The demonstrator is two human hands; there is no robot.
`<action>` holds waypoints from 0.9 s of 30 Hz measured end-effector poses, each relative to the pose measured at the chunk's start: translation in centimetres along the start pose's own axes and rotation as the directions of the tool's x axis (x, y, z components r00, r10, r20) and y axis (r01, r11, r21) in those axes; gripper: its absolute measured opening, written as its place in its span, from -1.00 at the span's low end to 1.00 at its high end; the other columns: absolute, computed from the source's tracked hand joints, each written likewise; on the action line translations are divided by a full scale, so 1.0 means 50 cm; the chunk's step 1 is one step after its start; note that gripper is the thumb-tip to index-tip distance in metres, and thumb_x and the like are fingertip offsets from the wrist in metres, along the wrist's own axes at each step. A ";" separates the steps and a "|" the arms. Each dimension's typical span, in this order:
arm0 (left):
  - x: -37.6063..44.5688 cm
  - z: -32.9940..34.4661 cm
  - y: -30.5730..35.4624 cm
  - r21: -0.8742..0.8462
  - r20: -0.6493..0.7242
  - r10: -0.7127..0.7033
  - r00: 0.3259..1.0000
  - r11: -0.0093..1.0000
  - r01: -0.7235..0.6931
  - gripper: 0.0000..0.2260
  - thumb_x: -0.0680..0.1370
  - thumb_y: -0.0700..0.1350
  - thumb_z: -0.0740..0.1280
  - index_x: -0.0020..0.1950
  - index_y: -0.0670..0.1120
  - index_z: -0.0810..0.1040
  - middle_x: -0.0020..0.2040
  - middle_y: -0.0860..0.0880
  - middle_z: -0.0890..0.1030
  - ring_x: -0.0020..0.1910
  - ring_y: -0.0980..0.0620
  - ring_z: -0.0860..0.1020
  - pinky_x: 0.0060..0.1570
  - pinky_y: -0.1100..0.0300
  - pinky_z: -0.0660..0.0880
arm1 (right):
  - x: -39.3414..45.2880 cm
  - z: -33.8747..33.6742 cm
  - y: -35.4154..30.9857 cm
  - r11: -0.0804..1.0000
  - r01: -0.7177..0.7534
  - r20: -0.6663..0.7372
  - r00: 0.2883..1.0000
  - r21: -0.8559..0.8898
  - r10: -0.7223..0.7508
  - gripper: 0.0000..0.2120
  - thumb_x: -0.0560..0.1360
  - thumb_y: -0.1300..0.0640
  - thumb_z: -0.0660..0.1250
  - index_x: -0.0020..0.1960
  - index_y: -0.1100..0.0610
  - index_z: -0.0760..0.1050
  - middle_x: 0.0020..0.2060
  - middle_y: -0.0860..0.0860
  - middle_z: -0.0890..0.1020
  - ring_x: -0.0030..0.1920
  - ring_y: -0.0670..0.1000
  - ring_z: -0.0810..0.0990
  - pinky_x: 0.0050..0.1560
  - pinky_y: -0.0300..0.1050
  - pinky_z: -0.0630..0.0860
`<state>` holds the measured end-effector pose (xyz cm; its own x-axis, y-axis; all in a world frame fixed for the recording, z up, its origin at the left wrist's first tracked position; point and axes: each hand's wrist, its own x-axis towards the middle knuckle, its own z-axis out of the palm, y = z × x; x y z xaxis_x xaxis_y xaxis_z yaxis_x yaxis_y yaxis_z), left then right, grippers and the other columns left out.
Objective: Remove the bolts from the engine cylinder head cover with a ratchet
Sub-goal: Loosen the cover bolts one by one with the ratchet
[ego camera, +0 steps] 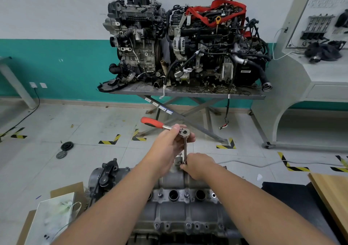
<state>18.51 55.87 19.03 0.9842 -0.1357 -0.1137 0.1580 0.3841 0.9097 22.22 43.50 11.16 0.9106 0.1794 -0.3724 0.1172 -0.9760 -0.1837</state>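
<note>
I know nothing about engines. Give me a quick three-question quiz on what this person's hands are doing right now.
1. True or false: the left hand holds the head of the red-handled steel ratchet.
2. The right hand pinches: A) the thin metal extension bar's lower end, B) a cloth.
3. Which way does the red handle point?

Key: 1 true. 2 A. 3 Up and left, away from the grey metal cylinder head cover.

Red-handled ratchet [183, 133] upright over grey cover [173, 180].
</note>
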 end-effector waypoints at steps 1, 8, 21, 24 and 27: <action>-0.001 -0.004 0.005 0.007 0.023 -0.010 1.000 1.000 0.010 -0.74 0.73 -0.10 0.05 0.07 -0.14 0.50 -0.17 -0.10 0.69 -0.10 -0.04 0.67 0.00 0.10 0.51 | 0.000 0.000 0.000 1.000 0.001 -0.002 1.000 0.001 -0.001 -0.69 0.62 -0.15 0.18 0.16 0.05 0.50 0.12 0.07 0.60 0.13 0.13 0.54 -0.05 -0.05 0.36; 0.003 -0.019 0.020 0.023 0.057 -0.065 0.996 0.998 0.064 -0.81 0.71 -0.14 0.10 0.13 -0.16 0.47 -0.16 -0.11 0.69 -0.09 -0.06 0.68 -0.02 0.09 0.54 | 0.001 -0.001 0.000 1.000 0.010 -0.008 1.000 -0.004 -0.010 -0.68 0.63 -0.14 0.18 0.17 0.06 0.49 0.12 0.08 0.60 0.13 0.15 0.54 -0.04 -0.05 0.37; 0.031 0.032 0.062 0.974 0.195 0.123 0.973 0.090 -0.207 -0.76 0.63 0.05 0.22 -0.19 -0.01 0.35 -0.29 0.04 0.52 -0.29 0.01 0.50 -0.41 0.18 0.26 | 0.001 -0.001 0.006 0.998 0.049 0.013 0.999 -0.030 -0.049 -0.68 0.64 -0.12 0.16 0.18 0.10 0.48 0.11 0.09 0.59 0.12 0.13 0.53 -0.02 -0.05 0.37; 0.028 0.017 0.047 0.929 0.370 0.266 0.890 -0.109 -0.354 -0.68 0.61 0.08 0.29 -0.25 0.04 0.26 -0.22 0.08 0.34 -0.23 0.01 0.37 -0.41 0.20 0.14 | 0.000 0.000 0.005 0.997 0.066 0.000 0.998 -0.028 -0.066 -0.66 0.64 -0.11 0.17 0.20 0.12 0.48 0.15 0.10 0.59 0.16 0.15 0.54 0.01 -0.03 0.39; 0.026 0.008 0.016 0.886 0.463 0.362 0.809 -0.167 -0.432 -0.66 0.58 0.17 0.33 -0.23 -0.02 0.36 -0.09 0.04 0.41 -0.11 -0.01 0.42 -0.34 0.16 0.23 | -0.004 -0.003 0.002 0.996 0.087 -0.035 0.996 -0.023 -0.088 -0.65 0.65 -0.06 0.17 0.30 0.12 0.47 0.20 0.10 0.58 0.19 0.15 0.54 0.15 0.01 0.46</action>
<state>19.87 55.66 19.76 0.8170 -0.3935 0.4216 -0.5222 -0.8149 0.2515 22.10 43.32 11.36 0.9102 0.2600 -0.3225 0.2053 -0.9593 -0.1942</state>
